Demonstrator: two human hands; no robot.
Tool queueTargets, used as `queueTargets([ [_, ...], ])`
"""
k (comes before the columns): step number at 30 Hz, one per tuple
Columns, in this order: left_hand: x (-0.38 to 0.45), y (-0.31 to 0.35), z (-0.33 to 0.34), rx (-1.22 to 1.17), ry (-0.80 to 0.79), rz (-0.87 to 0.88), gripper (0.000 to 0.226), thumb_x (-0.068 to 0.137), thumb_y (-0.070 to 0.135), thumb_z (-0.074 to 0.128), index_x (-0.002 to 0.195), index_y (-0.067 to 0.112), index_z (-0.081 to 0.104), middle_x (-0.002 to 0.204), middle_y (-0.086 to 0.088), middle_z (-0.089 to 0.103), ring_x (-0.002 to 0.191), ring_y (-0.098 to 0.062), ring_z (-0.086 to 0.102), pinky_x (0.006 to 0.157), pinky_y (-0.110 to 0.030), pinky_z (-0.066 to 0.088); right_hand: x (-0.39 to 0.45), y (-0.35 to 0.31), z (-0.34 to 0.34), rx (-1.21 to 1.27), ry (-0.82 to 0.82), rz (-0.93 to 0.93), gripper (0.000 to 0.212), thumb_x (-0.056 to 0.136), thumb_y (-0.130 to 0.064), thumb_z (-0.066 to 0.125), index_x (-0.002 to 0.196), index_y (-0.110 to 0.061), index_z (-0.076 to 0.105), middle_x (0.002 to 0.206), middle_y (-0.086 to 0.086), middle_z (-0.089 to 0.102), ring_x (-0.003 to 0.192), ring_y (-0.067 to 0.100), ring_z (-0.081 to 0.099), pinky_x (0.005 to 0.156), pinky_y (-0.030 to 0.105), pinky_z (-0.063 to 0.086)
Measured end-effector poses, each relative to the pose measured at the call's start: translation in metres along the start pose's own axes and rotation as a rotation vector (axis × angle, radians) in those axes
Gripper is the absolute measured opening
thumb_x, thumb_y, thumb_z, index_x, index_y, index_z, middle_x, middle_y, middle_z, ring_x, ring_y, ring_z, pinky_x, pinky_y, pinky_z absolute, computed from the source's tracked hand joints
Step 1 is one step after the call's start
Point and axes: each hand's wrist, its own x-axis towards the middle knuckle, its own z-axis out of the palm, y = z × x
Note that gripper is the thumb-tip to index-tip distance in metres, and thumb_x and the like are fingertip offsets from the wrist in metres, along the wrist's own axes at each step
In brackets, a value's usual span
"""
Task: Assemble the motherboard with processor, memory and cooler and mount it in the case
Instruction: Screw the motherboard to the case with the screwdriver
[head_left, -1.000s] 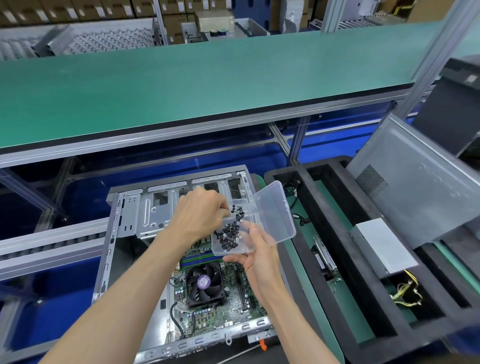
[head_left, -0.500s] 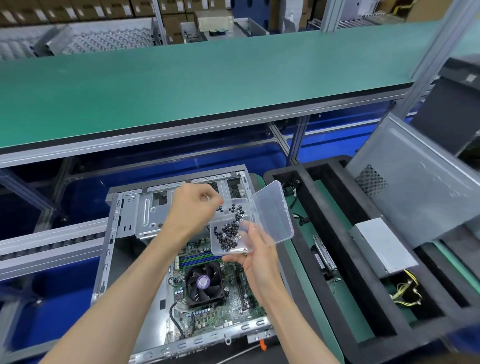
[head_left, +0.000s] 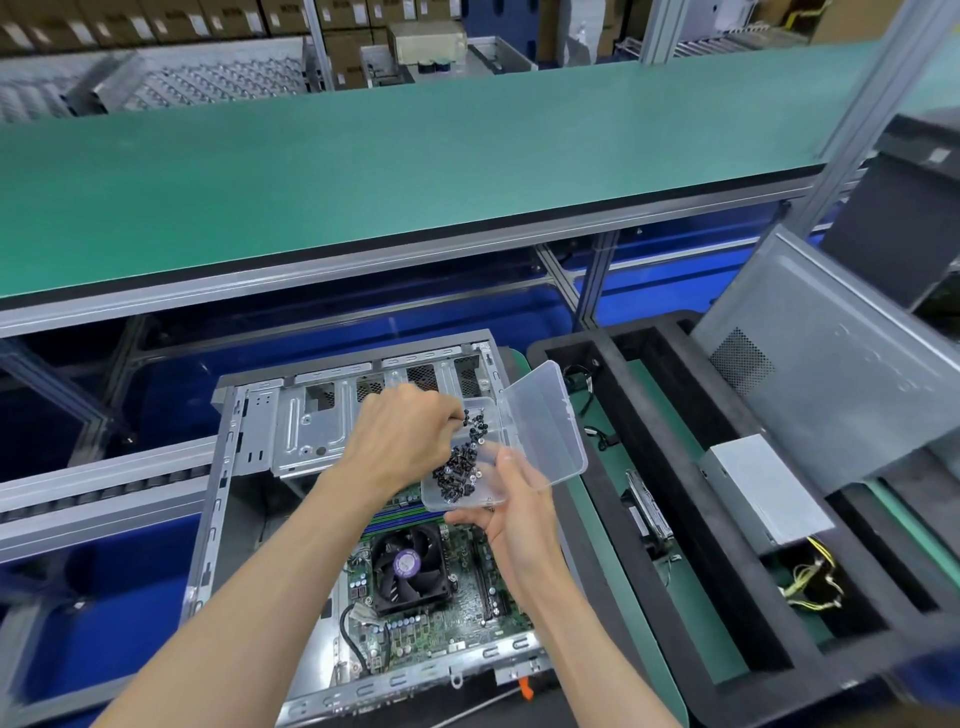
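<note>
Motherboard (head_left: 441, 608) already sits inside the open case (head_left: 249, 467), which lies on its side at the near edge of the bench. Cooler fan (head_left: 408, 566) is on the board; memory sticks (head_left: 395, 519) show just behind it, partly hidden by the arms. Processor not visible, presumably under the cooler. So assembly looks done and the board is placed; judged step in hand is fetching screws to fix it down.

Right hand (head_left: 511, 512) holds a small clear plastic box (head_left: 467, 467) from beneath, above the case, thumb over its near edge and fingers curled under. Lid (head_left: 543, 421) is hinged open to the far right. Box tilts toward the person, so the black screws (head_left: 460, 462) pile at the near-left end, easy to pick. Holding it over the case keeps the reach to the board short, though any dropped screw would land on the board.

Left hand (head_left: 400, 441) comes in from the left, wrist bent, back of hand up, fingertips down in the screw pile at the box's left side. Fingers are bunched in a pinch, but they hide what is between them, so cannot tell if a screw is held.

To the right, a black foam tray (head_left: 675, 467) holds a power supply (head_left: 763, 488) with yellow cables, and a grey side panel (head_left: 831, 353) leans across its far right corner.
</note>
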Motion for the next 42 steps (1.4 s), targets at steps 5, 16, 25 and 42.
queueTargets([
  [5, 0.001, 0.005, -0.006, -0.278, 0.078, -0.123, 0.009, 0.094, 0.023, 0.06, 0.089, 0.022, 0.067, 0.058, 0.012, 0.057, 0.057, -0.013, 0.058, 0.056, -0.027, 0.05, -0.001, 0.0, 0.0, -0.02, 0.001, -0.004, 0.031, 0.106, -0.026, 0.044, 0.12, -0.009, 0.065, 0.123, 0.001, 0.062, 0.06, 0.029, 0.068, 0.062, 0.038, 0.059],
  [16, -0.013, -0.019, -0.011, -1.336, 0.175, -0.795, 0.018, 0.075, 0.013, 0.047, 0.059, 0.015, 0.042, 0.047, 0.007, 0.028, 0.043, -0.014, 0.019, 0.04, -0.022, 0.02, 0.003, 0.004, -0.003, -0.01, 0.004, 0.002, 0.031, 0.107, -0.025, 0.045, 0.12, -0.007, 0.066, 0.124, 0.002, 0.061, 0.068, 0.021, 0.073, 0.068, 0.046, 0.061],
  [25, -0.036, 0.013, 0.012, -0.937, -0.068, -0.652, 0.061, 0.078, 0.071, 0.046, 0.07, 0.017, 0.072, 0.042, 0.009, 0.034, 0.035, -0.01, 0.029, 0.05, -0.03, 0.026, -0.005, -0.007, -0.008, -0.053, -0.08, -0.1, 0.039, 0.105, -0.027, 0.049, 0.141, -0.04, 0.052, 0.13, 0.004, 0.058, 0.097, 0.023, 0.071, 0.062, 0.039, 0.06],
  [42, -0.012, 0.034, -0.002, -0.022, 0.127, -0.043, 0.018, 0.093, 0.037, 0.06, 0.096, 0.028, 0.076, 0.065, -0.001, 0.069, 0.069, -0.026, 0.067, 0.06, -0.036, 0.056, -0.013, -0.021, -0.028, -0.061, 0.014, -0.1, 0.035, 0.104, -0.02, 0.051, 0.136, -0.03, 0.057, 0.134, 0.0, 0.06, 0.12, 0.053, 0.053, 0.058, 0.037, 0.059],
])
